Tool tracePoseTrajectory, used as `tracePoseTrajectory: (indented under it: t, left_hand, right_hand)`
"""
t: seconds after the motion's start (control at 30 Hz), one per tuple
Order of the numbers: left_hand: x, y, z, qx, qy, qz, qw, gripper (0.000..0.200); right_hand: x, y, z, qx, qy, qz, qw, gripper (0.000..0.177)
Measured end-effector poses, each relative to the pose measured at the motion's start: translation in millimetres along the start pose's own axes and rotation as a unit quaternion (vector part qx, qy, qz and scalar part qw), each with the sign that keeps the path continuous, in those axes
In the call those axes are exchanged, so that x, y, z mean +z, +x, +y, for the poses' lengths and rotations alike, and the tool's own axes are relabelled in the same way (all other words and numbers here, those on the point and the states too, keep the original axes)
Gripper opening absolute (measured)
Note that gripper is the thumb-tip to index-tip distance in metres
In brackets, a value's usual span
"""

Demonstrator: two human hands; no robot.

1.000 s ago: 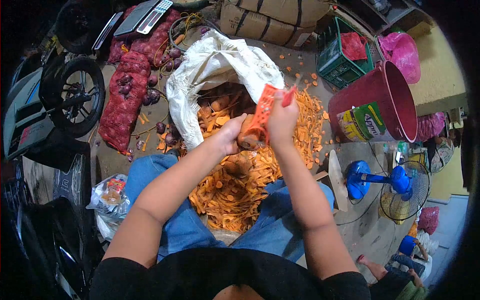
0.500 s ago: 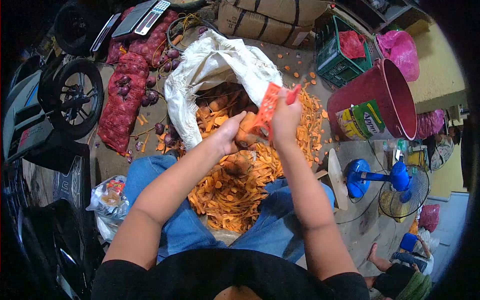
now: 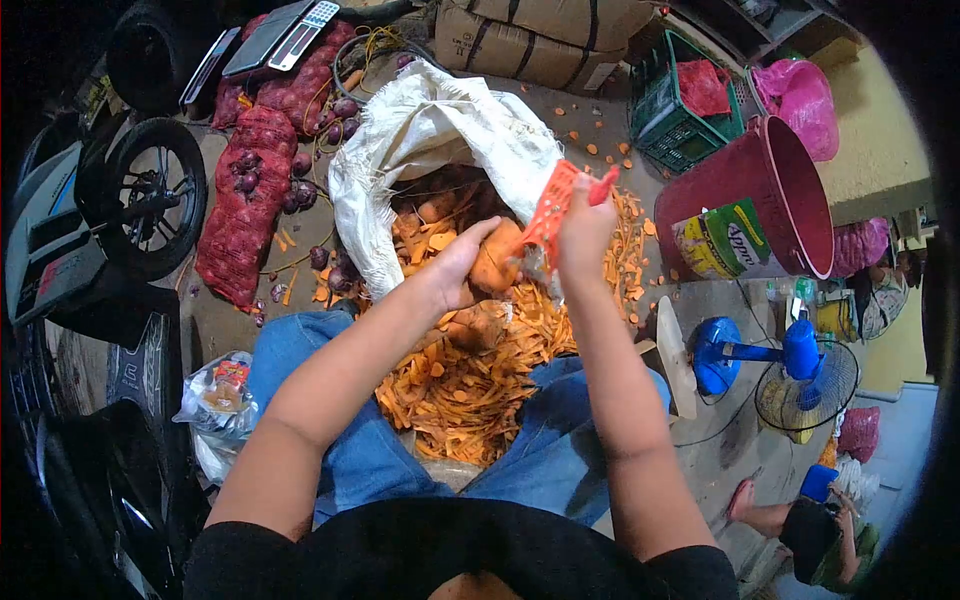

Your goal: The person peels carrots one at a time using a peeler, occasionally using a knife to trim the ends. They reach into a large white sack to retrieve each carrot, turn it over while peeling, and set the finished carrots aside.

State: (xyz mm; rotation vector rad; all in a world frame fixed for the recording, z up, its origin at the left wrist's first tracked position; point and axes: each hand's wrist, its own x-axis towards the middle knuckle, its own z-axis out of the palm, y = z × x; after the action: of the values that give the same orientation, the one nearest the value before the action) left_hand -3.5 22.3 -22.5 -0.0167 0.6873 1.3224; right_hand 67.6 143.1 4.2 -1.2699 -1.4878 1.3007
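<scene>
My left hand point(image 3: 455, 268) grips an orange carrot point(image 3: 497, 262) held up over my lap. My right hand point(image 3: 583, 232) holds an orange plastic peeler point(image 3: 556, 213) against the carrot's far side. Below both hands lies a heap of orange carrot peelings point(image 3: 470, 375) between my knees in blue jeans. Behind the hands an open white sack point(image 3: 430, 130) shows more carrots inside.
Red mesh bags of onions point(image 3: 248, 195) lie at the left beside a motorbike wheel point(image 3: 150, 205). A maroon bucket point(image 3: 765, 195), a green crate point(image 3: 680, 110) and a blue fan point(image 3: 790, 365) stand at the right. Another person's foot point(image 3: 755, 505) shows at lower right.
My right hand with the peeler has moved up and to the right, away from me along the carrot. The left hand turned the carrot slightly upward. The person at lower right shifted.
</scene>
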Motion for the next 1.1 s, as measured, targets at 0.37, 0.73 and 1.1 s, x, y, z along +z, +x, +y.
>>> tracePoseTrajectory:
  t: [0.37,0.73,1.1]
  left_hand:
    - [37.5,-18.6,-9.7,-0.025,0.14,0.07,0.987,0.041]
    - [15.5,2.8,-9.7,0.038,0.031,0.113,0.992,0.042]
    - [5.7,-1.1,-5.1,0.025,0.007,0.034,0.999,0.04]
  right_hand:
    - [-28.4,53.7,20.1,-0.022,-0.041,0.106,0.993,0.027]
    - [2.5,-29.2,-7.6,-0.14,-0.113,-0.052,0.982,0.022]
    - [0.4,-1.5,0.3,-0.06,0.019,-0.015,0.998,0.023]
